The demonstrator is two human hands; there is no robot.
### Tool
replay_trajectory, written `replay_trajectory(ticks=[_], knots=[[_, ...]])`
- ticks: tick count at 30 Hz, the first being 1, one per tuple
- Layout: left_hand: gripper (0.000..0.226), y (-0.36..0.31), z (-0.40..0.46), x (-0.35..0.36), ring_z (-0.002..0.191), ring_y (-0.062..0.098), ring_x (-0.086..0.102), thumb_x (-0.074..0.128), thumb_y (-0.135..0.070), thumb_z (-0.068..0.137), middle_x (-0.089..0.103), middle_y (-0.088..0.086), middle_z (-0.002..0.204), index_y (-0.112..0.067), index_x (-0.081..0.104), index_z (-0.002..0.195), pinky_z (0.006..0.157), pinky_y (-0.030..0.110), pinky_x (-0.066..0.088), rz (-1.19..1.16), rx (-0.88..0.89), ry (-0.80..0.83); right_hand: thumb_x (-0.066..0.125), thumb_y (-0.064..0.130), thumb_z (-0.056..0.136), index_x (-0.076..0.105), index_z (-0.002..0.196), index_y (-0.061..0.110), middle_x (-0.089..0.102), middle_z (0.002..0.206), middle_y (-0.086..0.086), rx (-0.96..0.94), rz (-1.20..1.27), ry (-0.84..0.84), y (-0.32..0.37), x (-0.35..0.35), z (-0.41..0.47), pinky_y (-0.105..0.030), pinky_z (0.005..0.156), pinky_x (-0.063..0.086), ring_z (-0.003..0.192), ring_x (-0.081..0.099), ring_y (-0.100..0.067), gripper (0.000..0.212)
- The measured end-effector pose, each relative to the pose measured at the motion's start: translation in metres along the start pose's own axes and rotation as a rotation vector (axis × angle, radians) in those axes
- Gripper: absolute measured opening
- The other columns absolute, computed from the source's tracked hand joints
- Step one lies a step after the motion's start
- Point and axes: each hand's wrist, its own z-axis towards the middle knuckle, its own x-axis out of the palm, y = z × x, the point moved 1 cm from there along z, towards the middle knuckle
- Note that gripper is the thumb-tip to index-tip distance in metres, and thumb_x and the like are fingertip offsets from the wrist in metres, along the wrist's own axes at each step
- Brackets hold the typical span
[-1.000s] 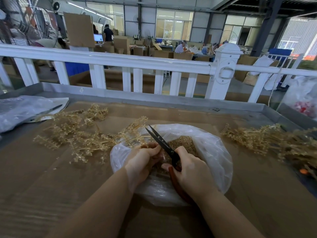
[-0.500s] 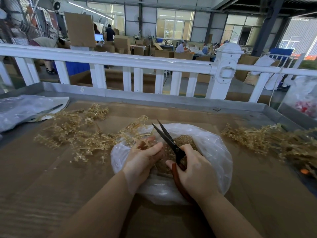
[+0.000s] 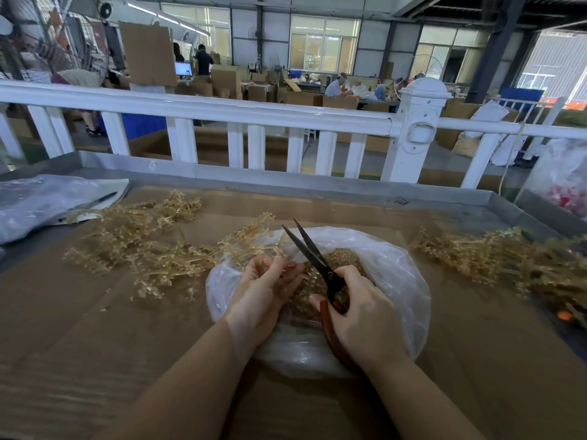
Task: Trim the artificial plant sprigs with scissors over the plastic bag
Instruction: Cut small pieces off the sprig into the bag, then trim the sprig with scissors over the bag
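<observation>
The sprig (image 3: 287, 270) being trimmed sat in the left hand (image 3: 265, 293), over the open mouth of the clear plastic bag (image 3: 390, 274), and the scissors (image 3: 313, 252) lay just to its right, their dark blades parted in a narrow V and pointing up and away toward the white railing (image 3: 222, 111). The left hand's fingers were curled loosely round the sprig's pale stems, though how firmly they pinched could not be told. The right hand (image 3: 362, 315) gripped the reddish handles, thumb and fingers wrapped round them. The piece lay left of the blade pivot, so the cut appeared to turn on the left hand feeding it rightward into the open blades. Its long axis was hard to read among the fingers. Cut bits filled the bag beneath both hands. A pile of uncut sprigs (image 3: 136, 246) lay on the cardboard sheet (image 3: 95, 344) to the left, nearer the left hand; another heap (image 3: 495, 258) lay well apart to the right. No brand, label or legible writing showed anywhere.
</observation>
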Motion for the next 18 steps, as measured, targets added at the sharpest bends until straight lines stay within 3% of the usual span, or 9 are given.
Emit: replay_trajectory(ticks=[4, 8, 15, 18], knots=[[0.045, -0.003, -0.003, -0.004, 0.079, 0.027, 0.07, 0.051, 0.023, 0.06, 0.067, 0.018, 0.085, -0.012, 0.044, 0.087, 0.07, 0.032, 0.059, -0.014, -0.031, 0.086, 0.068, 0.048, 0.081, 0.055, 0.103, 0.026, 0.063, 0.085, 0.01, -0.001, -0.009, -0.009, 0.0, 0.0, 0.0, -0.014, 0.067, 0.042, 0.076, 0.057, -0.004, 0.034], [0.031, -0.002, -0.004, -0.004, 0.075, 0.023, 0.071, 0.05, 0.021, 0.08, 0.066, 0.018, 0.087, -0.009, 0.046, 0.088, 0.068, 0.031, 0.06, 0.016, -0.004, 0.058, 0.07, 0.046, 0.081, 0.055, 0.103, 0.026, 0.062, 0.084, 0.01, -0.001, -0.009, -0.014, 0.0, 0.0, 0.0, -0.017, 0.067, 0.047, 0.077, 0.057, -0.005, 0.034], [0.028, -0.001, 0.001, 0.005, 0.075, 0.017, 0.07, 0.058, 0.006, 0.085, 0.071, 0.013, 0.087, 0.0, 0.056, 0.112, 0.07, 0.025, 0.059, -0.003, -0.007, -0.05, 0.07, 0.045, 0.081, 0.056, 0.104, 0.025, 0.062, 0.084, 0.011, 0.007, -0.003, -0.019, -0.001, -0.001, 0.0, -0.017, 0.068, 0.046, 0.078, 0.058, -0.005, 0.033], [0.01, -0.005, 0.002, 0.008, 0.075, 0.018, 0.068, 0.056, 0.0, 0.089, 0.071, 0.012, 0.082, 0.002, 0.061, 0.099, 0.07, 0.025, 0.058, -0.059, -0.051, -0.109, 0.068, 0.046, 0.082, 0.056, 0.104, 0.026, 0.061, 0.084, 0.012, 0.006, 0.009, -0.018, -0.002, -0.002, 0.0, -0.009, 0.067, 0.039, 0.077, 0.057, -0.003, 0.032]])
